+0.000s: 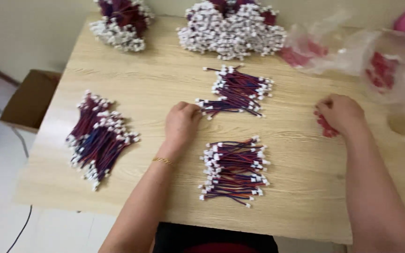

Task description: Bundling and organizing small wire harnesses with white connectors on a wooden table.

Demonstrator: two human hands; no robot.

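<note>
My left hand (181, 122) rests on the wooden table (296, 154) with its fingers curled on the left end of a flat pile of short red-and-blue wires with white plugs (240, 91). A second, similar pile (234, 171) lies just in front of it, near the table's front edge. My right hand (341, 112) is at the right, fingers closed over a few small red pieces (325, 126) on the tabletop.
A third wire pile (99, 136) lies at the left. Two big heaps of the same wires (233, 28), (120, 21) sit at the back. Clear plastic bags with red pieces (380, 65) crowd the right. A brown cardboard box (29, 98) stands on the floor, left.
</note>
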